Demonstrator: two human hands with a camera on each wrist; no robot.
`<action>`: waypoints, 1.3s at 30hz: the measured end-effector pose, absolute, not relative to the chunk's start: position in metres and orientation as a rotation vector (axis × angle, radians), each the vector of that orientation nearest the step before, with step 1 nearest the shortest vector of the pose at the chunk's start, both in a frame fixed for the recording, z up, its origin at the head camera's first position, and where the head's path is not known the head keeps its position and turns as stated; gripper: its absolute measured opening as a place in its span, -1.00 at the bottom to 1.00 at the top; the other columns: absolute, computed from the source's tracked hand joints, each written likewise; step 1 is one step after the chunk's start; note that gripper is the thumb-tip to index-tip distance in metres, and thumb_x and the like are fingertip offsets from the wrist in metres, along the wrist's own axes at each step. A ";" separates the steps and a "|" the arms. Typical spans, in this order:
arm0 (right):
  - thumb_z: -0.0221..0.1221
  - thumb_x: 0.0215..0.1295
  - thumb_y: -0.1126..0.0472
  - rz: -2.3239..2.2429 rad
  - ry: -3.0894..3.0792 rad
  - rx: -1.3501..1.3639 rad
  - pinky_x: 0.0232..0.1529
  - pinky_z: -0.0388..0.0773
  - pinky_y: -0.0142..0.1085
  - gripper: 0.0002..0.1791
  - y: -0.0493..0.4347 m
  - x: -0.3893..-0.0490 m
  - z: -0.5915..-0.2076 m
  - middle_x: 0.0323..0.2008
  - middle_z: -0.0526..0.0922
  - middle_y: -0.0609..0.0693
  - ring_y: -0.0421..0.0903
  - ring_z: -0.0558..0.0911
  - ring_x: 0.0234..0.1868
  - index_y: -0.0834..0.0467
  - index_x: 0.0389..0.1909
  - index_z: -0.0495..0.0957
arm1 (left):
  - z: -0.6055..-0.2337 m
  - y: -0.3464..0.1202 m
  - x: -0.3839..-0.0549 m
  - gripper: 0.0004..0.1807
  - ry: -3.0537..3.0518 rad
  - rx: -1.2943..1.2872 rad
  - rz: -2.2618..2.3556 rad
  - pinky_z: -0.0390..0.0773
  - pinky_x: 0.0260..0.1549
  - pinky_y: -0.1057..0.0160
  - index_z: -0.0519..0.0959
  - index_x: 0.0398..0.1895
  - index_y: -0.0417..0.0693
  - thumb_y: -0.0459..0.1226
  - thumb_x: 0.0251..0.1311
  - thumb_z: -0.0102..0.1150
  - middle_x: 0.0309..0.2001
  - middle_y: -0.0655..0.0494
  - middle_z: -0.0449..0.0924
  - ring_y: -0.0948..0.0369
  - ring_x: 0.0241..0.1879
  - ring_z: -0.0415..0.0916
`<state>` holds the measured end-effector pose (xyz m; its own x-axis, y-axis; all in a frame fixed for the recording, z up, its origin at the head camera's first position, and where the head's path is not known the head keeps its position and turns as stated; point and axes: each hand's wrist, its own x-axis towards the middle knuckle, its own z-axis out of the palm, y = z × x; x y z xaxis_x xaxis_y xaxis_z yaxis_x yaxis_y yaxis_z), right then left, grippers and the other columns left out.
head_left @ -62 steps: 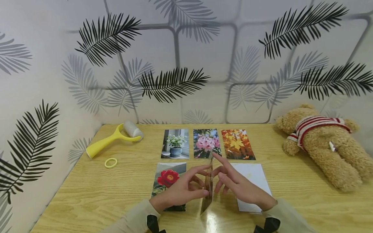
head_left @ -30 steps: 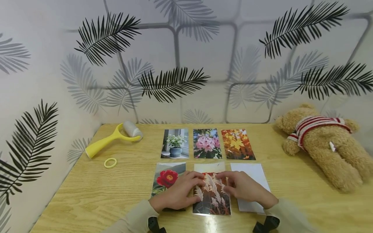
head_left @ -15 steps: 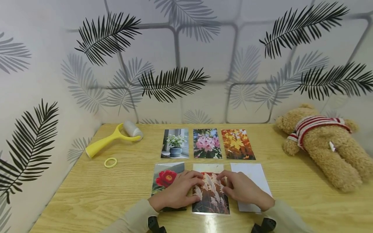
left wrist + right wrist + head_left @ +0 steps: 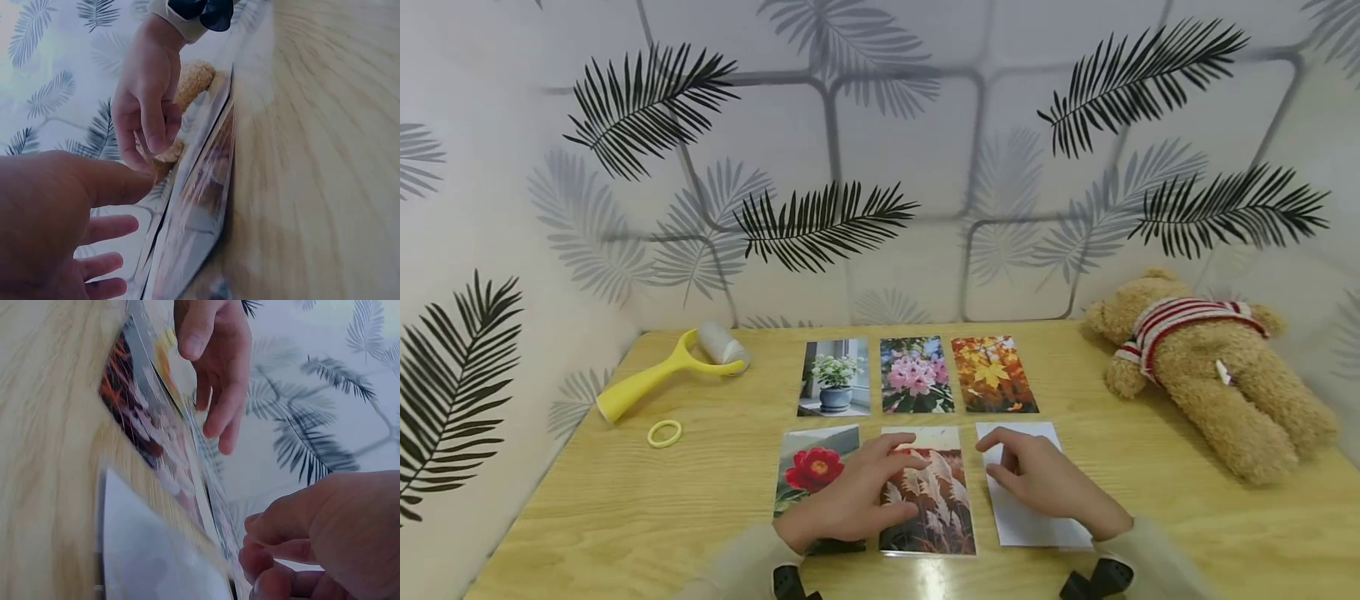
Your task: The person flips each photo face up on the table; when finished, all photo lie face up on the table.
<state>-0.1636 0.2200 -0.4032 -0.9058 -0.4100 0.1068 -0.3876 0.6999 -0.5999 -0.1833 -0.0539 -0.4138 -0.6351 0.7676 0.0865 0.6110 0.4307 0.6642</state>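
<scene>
My left hand (image 4: 857,492) hovers over the pampas grass photo card (image 4: 940,508) and covers part of the red flower card (image 4: 812,471). Its thumb and fingers are spread apart, as the left wrist view also shows, and nothing is between them. Over the face-down white card (image 4: 1022,521) is my right hand (image 4: 1048,479), fingers loosely bent and holding nothing. In the right wrist view the white card (image 4: 156,550) lies below that hand, apart from the fingers. These three cards form the front row, lying flat on the table.
Behind them lie a potted plant card (image 4: 835,375), a pink blossom card (image 4: 917,375) and a maple leaf card (image 4: 996,375). At left are a yellow-handled lint roller (image 4: 655,379) and a yellow ring (image 4: 665,433). A teddy bear (image 4: 1210,375) lies at right.
The pampas card stood on edge between both hands, then was laid flat and pressed. Now both hands have lifted off it, the right moving over the white card. The head view has shifted slightly.
</scene>
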 end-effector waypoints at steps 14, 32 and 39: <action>0.15 0.34 0.20 -0.931 2.982 -0.034 -0.37 0.54 -0.22 -0.69 0.300 -0.144 -0.404 -0.26 0.67 0.17 -0.01 0.65 -0.31 0.37 -0.07 0.53 | -0.400 0.018 -0.185 -0.50 2.528 1.272 0.729 0.29 0.28 0.00 0.38 0.28 -0.13 -0.16 0.32 0.13 0.43 -0.09 0.17 0.01 0.39 0.20; 0.03 0.38 0.21 -1.223 2.702 0.287 -0.44 0.60 -0.30 -0.59 0.290 -0.147 -0.401 -0.31 0.73 0.15 -0.14 0.72 -0.42 0.48 0.04 0.49 | -0.412 0.048 -0.181 -0.33 2.485 1.360 0.319 0.10 0.40 0.12 0.31 0.35 -0.11 0.01 0.26 0.18 0.47 -0.11 0.06 0.03 0.47 0.01; -0.09 0.45 0.24 -1.473 2.477 0.363 -0.43 0.53 -0.32 -0.56 0.306 -0.149 -0.408 -0.32 0.74 -0.06 -0.28 0.68 -0.40 0.51 0.15 0.38 | -0.409 0.051 -0.178 -0.32 2.518 1.332 0.335 0.12 0.38 0.14 0.34 0.32 -0.07 0.03 0.21 0.22 0.47 -0.06 0.09 0.08 0.46 0.03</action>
